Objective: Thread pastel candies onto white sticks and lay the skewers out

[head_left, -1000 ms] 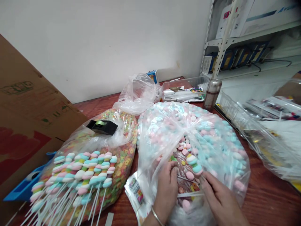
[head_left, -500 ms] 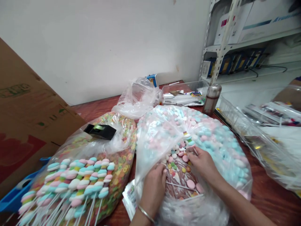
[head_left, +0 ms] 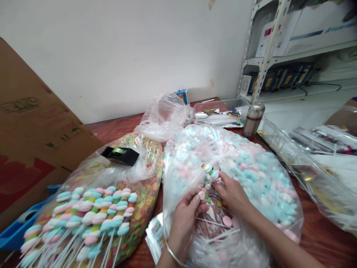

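In my right hand, the fingers are closed on a marshmallow skewer with pastel and coloured candies. My left hand, with a bangle at the wrist, pinches a small pink marshmallow between thumb and finger. Both hands are over a large clear bag full of pastel marshmallows. Loose candies and white sticks lie on a brown patch in front of them. To the left, several finished skewers rest on a bag of fruit-coloured ring candies.
A black tape dispenser sits on the ring-candy bag. At left stand a cardboard box and a blue tray. Behind are a crumpled plastic bag and a metal flask. Clear bins line the right side.
My right hand moved up and to the left with the skewer, which now points up-left. My left hand rose slightly and now has a pink marshmallow in its pinch.
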Motion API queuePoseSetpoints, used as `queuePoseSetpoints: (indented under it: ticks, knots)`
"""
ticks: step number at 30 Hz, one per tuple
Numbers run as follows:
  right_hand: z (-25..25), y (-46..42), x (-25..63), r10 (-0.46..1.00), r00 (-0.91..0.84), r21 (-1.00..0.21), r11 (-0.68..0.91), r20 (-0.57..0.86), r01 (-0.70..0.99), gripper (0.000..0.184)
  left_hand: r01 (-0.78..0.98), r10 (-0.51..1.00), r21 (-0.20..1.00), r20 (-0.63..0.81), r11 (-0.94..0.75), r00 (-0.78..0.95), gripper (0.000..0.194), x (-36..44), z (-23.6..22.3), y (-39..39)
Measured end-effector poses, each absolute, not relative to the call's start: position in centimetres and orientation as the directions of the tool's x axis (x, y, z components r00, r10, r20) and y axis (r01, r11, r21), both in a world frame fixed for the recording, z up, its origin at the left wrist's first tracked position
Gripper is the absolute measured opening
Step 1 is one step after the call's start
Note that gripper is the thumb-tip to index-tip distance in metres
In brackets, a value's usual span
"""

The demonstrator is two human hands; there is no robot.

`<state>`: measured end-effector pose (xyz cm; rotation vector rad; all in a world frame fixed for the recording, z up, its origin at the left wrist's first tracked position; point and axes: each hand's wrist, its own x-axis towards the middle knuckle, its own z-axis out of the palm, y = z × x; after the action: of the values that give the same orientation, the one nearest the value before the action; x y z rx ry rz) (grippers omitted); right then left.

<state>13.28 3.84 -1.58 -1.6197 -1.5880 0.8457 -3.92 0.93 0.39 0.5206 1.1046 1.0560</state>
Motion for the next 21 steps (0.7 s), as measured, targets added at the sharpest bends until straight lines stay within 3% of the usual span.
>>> queuePoseSetpoints:
  ticks: [4, 8, 10, 18, 21]
  knots:
    - [-1.0, 1.1, 13.3, 0.996, -0.081, -0.928, -0.012, -0.046, 0.373, 0.026, -0.479, 0.895, 0.77, -0.437, 0.422, 0.087, 0.027, -3.7, 0.8, 0.9]
    - [-0.7, -1.1, 12.7, 0.959, -0.165, -0.973, -0.227, -0.229, 0.035, 0.032, -0.464, 0.898, 0.769, -0.387, 0.439, 0.208, 0.027, -3.3, 0.9, 0.5]
    - [-0.8, -1.5, 12.4, 0.952, -0.175, -0.96, -0.268, -0.252, -0.076, 0.032, -0.443, 0.899, 0.782, -0.369, 0.438, 0.238, 0.027, -3.0, 0.9, 0.2]
    - [-1.6, -1.6, 12.3, 0.957, -0.105, -0.952, -0.283, -0.272, -0.115, 0.036, -0.417, 0.912, 0.812, -0.342, 0.408, 0.227, 0.026, -2.7, 1.1, -0.5]
    - [-1.7, -1.6, 12.3, 0.951, -0.086, -0.95, -0.304, -0.298, -0.065, 0.04, -0.364, 0.917, 0.845, -0.324, 0.391, 0.234, 0.036, -2.6, 0.8, -0.8]
